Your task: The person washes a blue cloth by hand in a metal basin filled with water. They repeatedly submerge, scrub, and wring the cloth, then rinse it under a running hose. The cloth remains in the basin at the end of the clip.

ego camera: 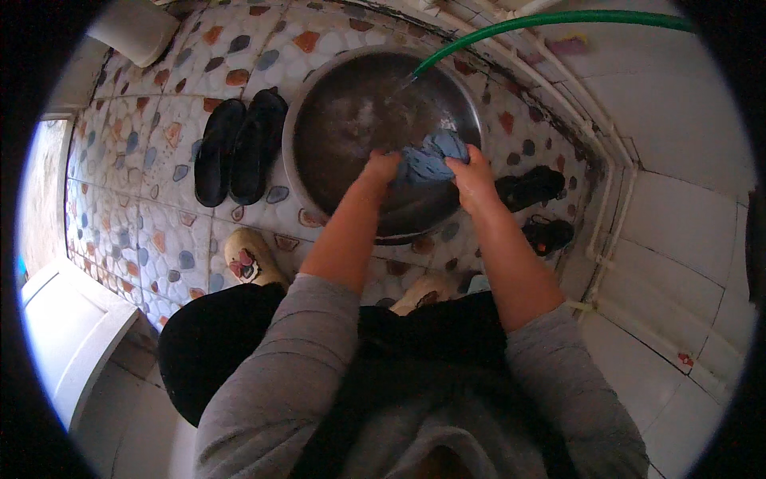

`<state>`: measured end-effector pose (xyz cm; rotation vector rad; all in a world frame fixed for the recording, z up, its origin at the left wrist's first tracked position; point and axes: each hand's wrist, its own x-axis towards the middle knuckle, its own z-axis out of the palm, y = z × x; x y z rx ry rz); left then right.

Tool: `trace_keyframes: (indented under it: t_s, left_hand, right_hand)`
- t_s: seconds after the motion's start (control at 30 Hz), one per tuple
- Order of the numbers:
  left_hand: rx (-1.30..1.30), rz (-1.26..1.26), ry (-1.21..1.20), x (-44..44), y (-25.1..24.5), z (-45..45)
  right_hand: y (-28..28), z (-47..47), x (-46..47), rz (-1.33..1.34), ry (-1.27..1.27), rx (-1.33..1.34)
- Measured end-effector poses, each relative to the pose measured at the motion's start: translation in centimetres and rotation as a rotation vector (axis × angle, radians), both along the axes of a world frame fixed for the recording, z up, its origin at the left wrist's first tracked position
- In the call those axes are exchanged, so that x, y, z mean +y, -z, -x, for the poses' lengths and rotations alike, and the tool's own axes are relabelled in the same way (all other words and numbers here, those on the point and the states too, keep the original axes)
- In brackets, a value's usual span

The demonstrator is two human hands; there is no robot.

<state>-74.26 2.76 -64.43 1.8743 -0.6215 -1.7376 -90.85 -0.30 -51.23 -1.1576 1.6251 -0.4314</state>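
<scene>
A wet blue cloth is bunched between my two hands above a round metal basin. My left hand grips the cloth's left end, its fingers partly hidden. On the other end, my right hand holds on with the thumb on top, close to the basin's right rim. Water runs from the mouth of a green hose into the basin. Murky water covers the basin's bottom; its depth is hard to judge.
Black slippers lie left of the basin on the pebble-patterned tile floor. Dark shoes stand at its right, near wall pipes. A white bin is at the upper left, and a white door at the lower left.
</scene>
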Motion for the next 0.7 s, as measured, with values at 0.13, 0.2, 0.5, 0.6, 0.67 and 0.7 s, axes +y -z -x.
trace_keyframes:
  t_s: [0.13, 0.2, 0.5, 0.6, 0.67, 0.7]
  left_hand:
    - [-0.451, -0.281, 0.141, 0.6, -2.0, -1.2]
    - [-0.905, -0.216, 0.335, 0.8, -3.8, -1.4]
    - [-0.841, 0.386, 0.958, 3.3, -3.0, 1.6]
    - [-0.926, 0.021, 0.594, 2.8, -2.2, 1.2]
    - [-0.921, -0.061, 0.472, 3.3, -1.4, 1.5]
    - [-0.894, 0.007, 0.543, 3.5, -1.9, 2.7]
  right_hand:
    - [-2.7, -1.2, 0.5, -0.1, -0.01, -0.026]
    - [-3.6, -1.2, -0.3, -0.136, 0.093, -0.085]
    - [-2.8, -0.7, -0.6, -0.32, 0.113, -0.203]
    - [-2.9, -0.3, -0.7, -0.311, 0.061, -0.226]
    - [-2.3, 0.4, -0.6, -0.286, 0.082, -0.222]
    - [-2.1, 1.1, -0.8, -0.262, 0.1, -0.218]
